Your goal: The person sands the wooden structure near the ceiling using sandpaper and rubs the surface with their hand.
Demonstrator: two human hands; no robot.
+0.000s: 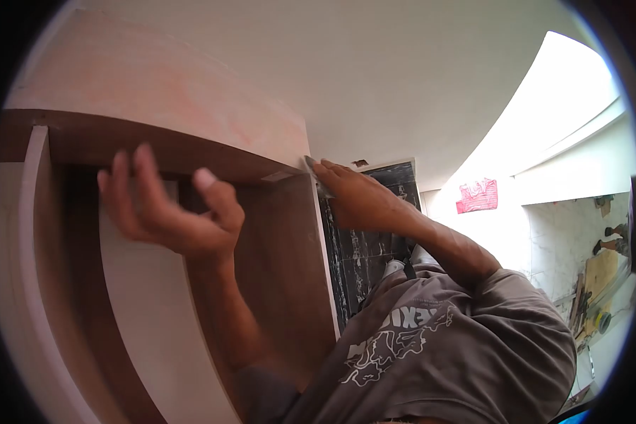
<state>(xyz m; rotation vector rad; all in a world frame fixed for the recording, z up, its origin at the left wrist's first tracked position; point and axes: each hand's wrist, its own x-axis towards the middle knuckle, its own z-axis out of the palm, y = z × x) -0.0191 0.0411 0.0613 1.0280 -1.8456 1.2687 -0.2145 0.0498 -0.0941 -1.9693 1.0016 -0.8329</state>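
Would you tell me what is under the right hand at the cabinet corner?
Under the right hand, a thin grey piece pokes out by the fingertips, at the corner of the cabinet. The hand covers the rest, so I cannot tell what it is.

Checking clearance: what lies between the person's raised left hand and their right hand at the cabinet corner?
Head view: between left hand and right hand show a brown, wood-toned side panel, then its thin pale front edge.
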